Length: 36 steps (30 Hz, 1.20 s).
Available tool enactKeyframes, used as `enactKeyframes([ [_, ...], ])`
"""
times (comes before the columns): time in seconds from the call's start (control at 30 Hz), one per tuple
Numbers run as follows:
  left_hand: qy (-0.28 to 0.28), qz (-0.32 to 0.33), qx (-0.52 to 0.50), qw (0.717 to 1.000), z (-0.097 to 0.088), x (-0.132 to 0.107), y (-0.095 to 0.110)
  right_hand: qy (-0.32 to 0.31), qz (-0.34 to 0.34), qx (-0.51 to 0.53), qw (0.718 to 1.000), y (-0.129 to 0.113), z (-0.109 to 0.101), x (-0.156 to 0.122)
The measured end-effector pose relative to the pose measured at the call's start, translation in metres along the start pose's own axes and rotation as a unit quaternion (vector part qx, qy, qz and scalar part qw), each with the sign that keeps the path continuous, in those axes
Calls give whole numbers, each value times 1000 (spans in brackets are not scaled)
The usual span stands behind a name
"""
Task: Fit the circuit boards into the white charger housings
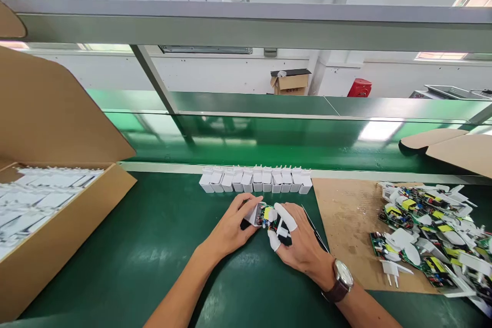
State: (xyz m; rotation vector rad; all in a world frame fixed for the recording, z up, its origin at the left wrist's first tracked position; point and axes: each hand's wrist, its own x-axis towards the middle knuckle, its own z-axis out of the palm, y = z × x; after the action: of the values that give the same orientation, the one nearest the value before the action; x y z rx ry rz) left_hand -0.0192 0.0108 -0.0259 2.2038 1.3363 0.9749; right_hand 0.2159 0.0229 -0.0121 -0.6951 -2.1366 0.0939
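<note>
My left hand (237, 223) is closed around a white plastic charger housing (252, 213), its open end facing right. In my right hand (302, 241) is a charger circuit board (269, 214) with a yellow component, gripped between thumb and fingers that wear white finger cots. The board's left end meets the mouth of the housing; how far it sits inside I cannot tell. A thin dark tool, perhaps tweezers (317, 233), shows beside my right hand, partly hidden by it. Just beyond my hands stands a row of white housings (257, 180).
On the left, an open cardboard box (73, 210) holds many white parts. At the right, a pile of circuit boards with white plug pieces (434, 230) lies on a brown cardboard sheet (342, 215). A metal rail (246, 28) crosses above the green bench (154, 256).
</note>
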Motion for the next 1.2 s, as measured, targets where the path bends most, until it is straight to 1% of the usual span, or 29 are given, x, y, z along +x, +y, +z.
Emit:
enactKeyframes([
  [0.23, 14, 1, 20, 1000, 3, -3, -2, -15, 6, -18, 1000, 3, 4, -5],
  [0.47, 22, 14, 21, 999, 5, -3, -3, -28, 10, -22, 999, 3, 4, -5],
  [0.67, 16, 19, 25, 999, 5, -2, -2, -37, 9, -20, 999, 4, 5, -5],
  [0.8, 17, 25, 30, 999, 5, -1, 0, -28, 0, -27, 999, 4, 5, -5],
  [0.9, 12, 17, 29, 999, 5, -1, 0, -30, -2, -25, 999, 4, 3, -3],
  [1.03, 1, 5, 25, 1000, 5, -2, 0, -42, 10, -13, 999, 3, 0, 0],
  [1.2, 2, 8, 26, 1000, 5, -1, 1, -45, 15, -4, 999, 2, -1, 0],
])
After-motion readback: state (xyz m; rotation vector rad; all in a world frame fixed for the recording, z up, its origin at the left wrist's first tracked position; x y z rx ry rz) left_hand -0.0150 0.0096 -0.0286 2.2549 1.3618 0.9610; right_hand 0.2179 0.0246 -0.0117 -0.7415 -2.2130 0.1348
